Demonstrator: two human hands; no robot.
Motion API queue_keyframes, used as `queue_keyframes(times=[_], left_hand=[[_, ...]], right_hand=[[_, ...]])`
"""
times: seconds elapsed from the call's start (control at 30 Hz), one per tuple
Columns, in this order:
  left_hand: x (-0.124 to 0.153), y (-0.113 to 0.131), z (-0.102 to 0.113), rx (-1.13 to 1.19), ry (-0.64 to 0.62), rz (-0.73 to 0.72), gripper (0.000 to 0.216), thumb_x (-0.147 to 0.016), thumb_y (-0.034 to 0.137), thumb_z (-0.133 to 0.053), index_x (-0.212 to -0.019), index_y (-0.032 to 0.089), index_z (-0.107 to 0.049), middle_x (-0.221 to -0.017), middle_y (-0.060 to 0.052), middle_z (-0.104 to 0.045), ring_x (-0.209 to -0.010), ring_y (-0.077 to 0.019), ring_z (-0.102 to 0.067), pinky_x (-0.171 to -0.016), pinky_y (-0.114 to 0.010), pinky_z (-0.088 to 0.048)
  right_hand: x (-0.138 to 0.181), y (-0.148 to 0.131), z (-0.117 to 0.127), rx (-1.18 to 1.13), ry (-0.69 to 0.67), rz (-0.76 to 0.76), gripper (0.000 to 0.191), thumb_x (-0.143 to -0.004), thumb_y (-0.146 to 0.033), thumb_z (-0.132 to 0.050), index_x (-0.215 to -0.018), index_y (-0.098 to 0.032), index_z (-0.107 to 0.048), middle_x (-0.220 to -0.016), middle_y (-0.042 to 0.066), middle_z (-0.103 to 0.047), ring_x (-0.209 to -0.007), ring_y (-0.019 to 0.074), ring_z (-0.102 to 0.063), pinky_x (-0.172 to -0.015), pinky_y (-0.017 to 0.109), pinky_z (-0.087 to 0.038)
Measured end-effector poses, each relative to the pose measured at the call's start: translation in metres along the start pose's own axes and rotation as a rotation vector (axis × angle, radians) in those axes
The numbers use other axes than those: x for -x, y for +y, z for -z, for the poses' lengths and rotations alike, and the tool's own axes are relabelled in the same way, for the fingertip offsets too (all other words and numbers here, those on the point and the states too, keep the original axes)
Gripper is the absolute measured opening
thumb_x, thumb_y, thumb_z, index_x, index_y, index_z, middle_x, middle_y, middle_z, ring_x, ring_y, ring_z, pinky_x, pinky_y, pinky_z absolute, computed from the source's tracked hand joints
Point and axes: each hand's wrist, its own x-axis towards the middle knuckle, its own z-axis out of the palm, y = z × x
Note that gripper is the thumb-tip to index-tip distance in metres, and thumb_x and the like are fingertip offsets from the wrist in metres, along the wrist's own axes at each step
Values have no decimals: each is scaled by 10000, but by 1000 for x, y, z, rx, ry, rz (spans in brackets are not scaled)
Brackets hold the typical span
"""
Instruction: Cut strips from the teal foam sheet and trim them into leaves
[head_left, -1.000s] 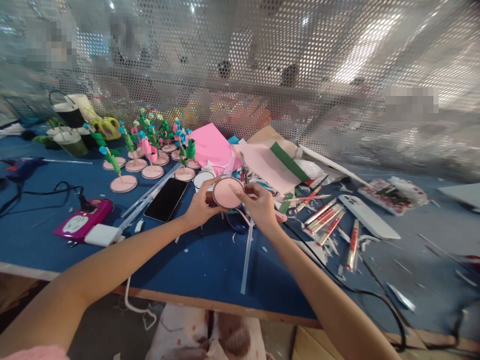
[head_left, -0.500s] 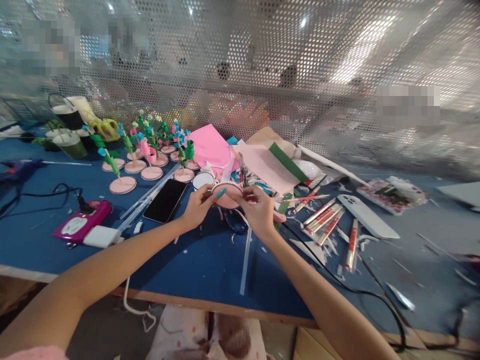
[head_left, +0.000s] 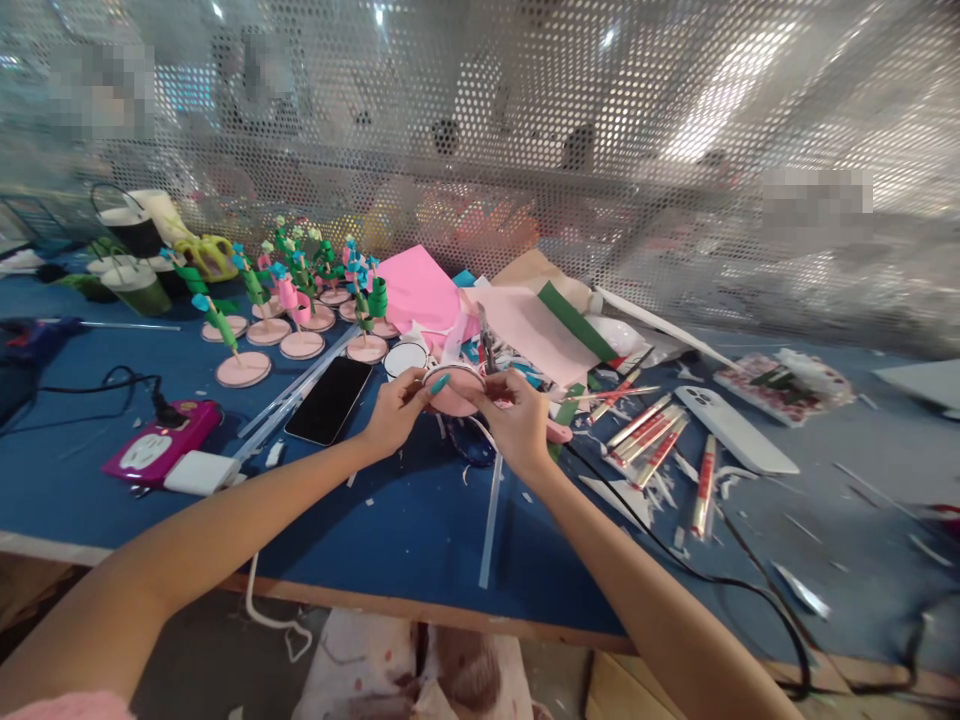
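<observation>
A pink round disc (head_left: 456, 392) with a dark-and-white rim is held above the blue table, tilted toward me. My left hand (head_left: 397, 408) pinches its left edge, the thumb lying over the face. On the opposite edge, my right hand (head_left: 516, 412) grips it between thumb and fingers. A white disc with a dark outline (head_left: 406, 360) lies just beyond my left hand. Scissors (head_left: 487, 340) with a pink handle show partly behind my right hand. To the left stand several paper flowers (head_left: 292, 295) on pink round bases.
A black phone (head_left: 330, 400) and clear glue sticks (head_left: 289, 395) lie left of my hands. Further left are a magenta power strip (head_left: 169, 440) and a glue gun (head_left: 34, 350). Pink paper (head_left: 420, 290), red-and-white packets (head_left: 649, 435), a white phone (head_left: 735, 430) and a black cable (head_left: 675, 565) spread across the table (head_left: 390, 560).
Both hands keep the same grip on the pink disc. The view has shifted very slightly; nothing else has visibly moved.
</observation>
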Motion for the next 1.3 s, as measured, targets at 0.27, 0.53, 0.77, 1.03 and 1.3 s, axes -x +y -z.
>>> queue_keyframes(times=[0.27,0.53,0.77,1.03,1.3], left_hand=[[1,-2,0,17,-2,11,341,-746,480,-598,-804,146,-570,-633,29,-553,-606,-102,-542,-611,-235,-514],[-2,0,0,227,-40,104,517,-618,654,-619,-720,151,-552,-614,29,-535,-534,-100,-530,-525,-252,-509],[-5,3,-3,228,-52,226,477,-532,527,-748,-721,140,-541,-576,34,-584,-504,-102,-563,-513,-253,-523],[-3,6,-6,212,-47,242,425,-566,390,-764,-826,119,-564,-618,-4,-651,-538,-133,-620,-505,-248,-534],[-3,3,-5,231,-61,266,425,-538,357,-786,-807,120,-557,-614,-1,-658,-541,-135,-631,-530,-257,-546]], right_hand=[[0,0,0,-36,-6,-44,300,-631,-461,-688,-624,-184,-572,-573,-2,-589,-555,147,-539,-570,281,-442],[-1,-3,-1,-52,9,-157,332,-584,-470,-711,-606,-172,-566,-508,-20,-538,-492,122,-484,-499,256,-402],[0,-2,-2,-96,-16,-183,323,-588,-430,-707,-552,-177,-510,-481,-42,-474,-468,95,-427,-465,235,-354],[0,-2,-3,-108,-12,-203,354,-572,-456,-702,-531,-180,-485,-456,-47,-447,-453,88,-400,-438,227,-332],[1,-2,-3,-100,-2,-178,349,-590,-451,-696,-534,-186,-476,-468,-48,-442,-458,89,-405,-438,226,-344]])
